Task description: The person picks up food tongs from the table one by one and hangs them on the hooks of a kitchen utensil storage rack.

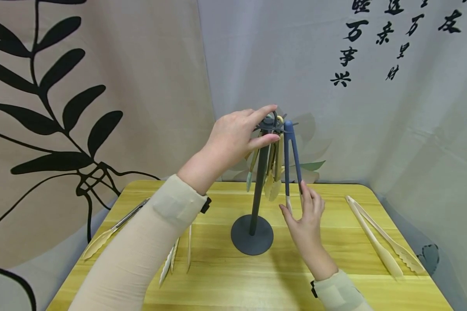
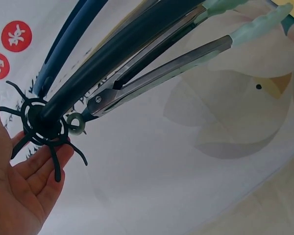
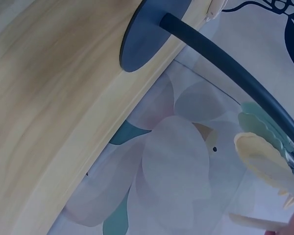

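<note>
A dark grey hanging stand [image 1: 260,185] with a round base rises from the table, hooks ringing its top. My left hand [image 1: 237,127] holds that top, with thumb and index finger on either side; in the left wrist view its fingers lie against the hook ring [image 2: 41,120]. Blue-handled tongs [image 1: 286,164] with pale tips hang on the right side. At their lower ends, my right hand [image 1: 307,220] pinches them between thumb and fingers. Metal tongs with green tips [image 2: 161,73] and tongs with yellow tips [image 1: 272,188] hang from other hooks.
Cream tongs [image 1: 373,237] lie spread on the wooden table [image 1: 218,285] at the right. At the left lie metal tongs with yellow tips [image 1: 116,229]. More pale-tipped tongs [image 1: 167,265] show partly behind the left sleeve. Printed cloth [image 1: 148,77] hangs behind the table.
</note>
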Action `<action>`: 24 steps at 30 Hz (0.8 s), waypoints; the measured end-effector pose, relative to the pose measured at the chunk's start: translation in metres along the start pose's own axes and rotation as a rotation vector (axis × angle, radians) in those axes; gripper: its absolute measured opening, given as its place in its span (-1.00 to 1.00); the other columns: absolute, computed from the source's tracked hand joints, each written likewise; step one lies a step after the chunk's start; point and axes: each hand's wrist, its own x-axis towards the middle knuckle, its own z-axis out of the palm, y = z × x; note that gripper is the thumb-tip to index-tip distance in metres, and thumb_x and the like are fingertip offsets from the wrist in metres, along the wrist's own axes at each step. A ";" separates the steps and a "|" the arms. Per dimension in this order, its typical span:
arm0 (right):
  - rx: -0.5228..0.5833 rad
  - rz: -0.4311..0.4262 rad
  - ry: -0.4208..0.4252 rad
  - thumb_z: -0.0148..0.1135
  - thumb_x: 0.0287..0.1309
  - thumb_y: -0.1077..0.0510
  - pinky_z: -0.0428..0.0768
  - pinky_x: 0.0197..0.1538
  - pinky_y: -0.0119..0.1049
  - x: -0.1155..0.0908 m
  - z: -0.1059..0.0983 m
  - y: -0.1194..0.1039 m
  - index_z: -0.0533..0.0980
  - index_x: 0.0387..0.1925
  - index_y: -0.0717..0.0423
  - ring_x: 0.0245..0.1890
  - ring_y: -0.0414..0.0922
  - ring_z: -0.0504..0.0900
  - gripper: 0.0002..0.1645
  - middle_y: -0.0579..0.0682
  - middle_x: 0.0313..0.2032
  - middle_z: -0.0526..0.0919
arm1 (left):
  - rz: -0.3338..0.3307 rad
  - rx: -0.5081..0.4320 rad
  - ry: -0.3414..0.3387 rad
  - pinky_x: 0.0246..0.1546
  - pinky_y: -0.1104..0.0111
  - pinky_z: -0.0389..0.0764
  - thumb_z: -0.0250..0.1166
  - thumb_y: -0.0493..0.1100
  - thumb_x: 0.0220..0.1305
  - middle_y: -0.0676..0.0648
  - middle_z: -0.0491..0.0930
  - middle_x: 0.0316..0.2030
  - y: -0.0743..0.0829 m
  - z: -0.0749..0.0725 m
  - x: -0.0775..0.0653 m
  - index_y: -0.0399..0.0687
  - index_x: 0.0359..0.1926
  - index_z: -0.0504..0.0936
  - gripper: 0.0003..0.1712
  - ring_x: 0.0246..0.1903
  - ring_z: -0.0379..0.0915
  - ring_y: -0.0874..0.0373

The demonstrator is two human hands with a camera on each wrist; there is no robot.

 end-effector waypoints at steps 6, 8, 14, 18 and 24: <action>0.031 -0.035 -0.023 0.52 -0.25 0.38 0.26 0.01 -0.12 -0.001 0.004 -0.004 0.13 0.38 0.21 0.03 0.14 0.19 0.13 0.29 0.07 0.25 | 0.009 -0.002 0.014 -0.16 0.25 0.60 0.10 0.34 0.21 0.00 0.62 -0.03 -0.001 0.000 0.000 0.25 0.39 0.24 -0.24 -0.14 0.58 0.11; 0.037 -0.046 -0.030 0.51 -0.23 0.39 0.25 0.05 -0.17 -0.001 0.005 -0.005 0.11 0.39 0.22 0.05 0.13 0.18 0.13 0.29 0.07 0.24 | 0.010 -0.001 0.017 -0.16 0.25 0.60 0.10 0.34 0.21 0.00 0.62 -0.02 -0.001 0.000 0.000 0.25 0.39 0.25 -0.24 -0.14 0.58 0.11; 0.076 -0.045 -0.057 0.49 -0.24 0.43 0.25 0.18 -0.44 -0.002 0.008 -0.006 0.05 0.40 0.26 0.03 0.12 0.28 0.17 0.31 0.09 0.20 | 0.006 0.001 0.019 -0.15 0.25 0.60 0.10 0.34 0.21 0.00 0.61 -0.01 -0.001 0.001 -0.001 0.26 0.39 0.24 -0.24 -0.12 0.58 0.11; 0.125 -0.034 -0.081 0.49 -0.24 0.43 0.32 0.15 -0.55 -0.003 0.009 -0.006 0.01 0.42 0.26 -0.07 0.07 0.40 0.20 0.32 0.10 0.17 | 0.008 0.008 0.016 -0.16 0.25 0.60 0.08 0.36 0.22 0.00 0.62 -0.03 -0.001 0.001 0.000 0.26 0.39 0.23 -0.23 -0.15 0.57 0.10; 0.125 -0.020 -0.117 0.52 -0.27 0.40 0.43 0.06 -0.39 -0.005 0.010 -0.006 -0.01 0.43 0.24 -0.07 0.01 0.43 0.24 0.30 0.11 0.16 | 0.009 0.019 0.011 -0.17 0.25 0.60 0.04 0.38 0.22 0.01 0.61 -0.06 0.000 0.001 0.000 0.28 0.40 0.21 -0.22 -0.17 0.57 0.11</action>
